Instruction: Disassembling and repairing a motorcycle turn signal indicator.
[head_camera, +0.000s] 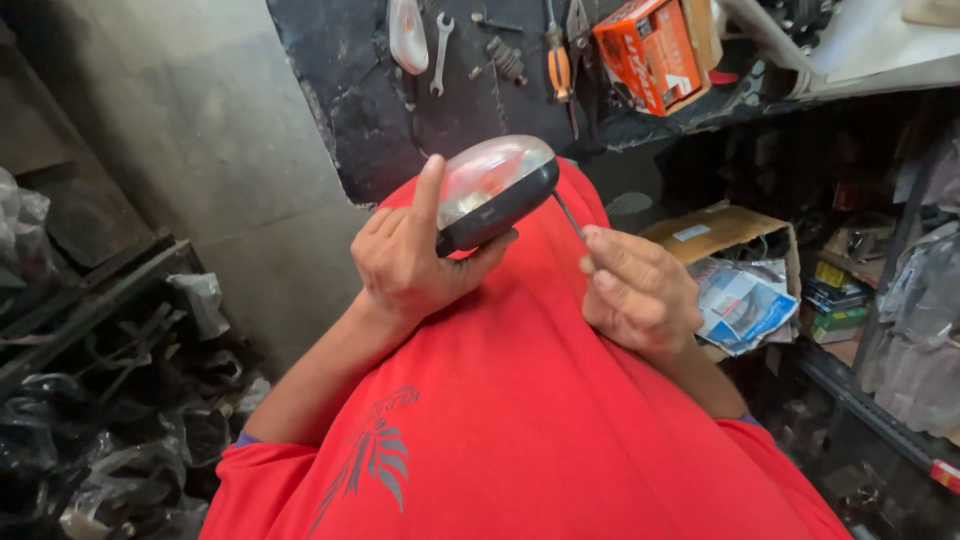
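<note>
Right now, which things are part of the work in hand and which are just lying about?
In hand:
- lamp unit with clear lens and black housing, in the left hand
- thin screwdriver shaft, in the right hand, tip at the housing

Lying about:
- spanner
- orange-handled screwdriver
- orange box
- cardboard box of packets

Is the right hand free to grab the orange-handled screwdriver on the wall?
Probably not: the right hand is gripping a thin tool whose tip meets the lamp unit, and the lamp sits between it and the screwdriver.
</note>
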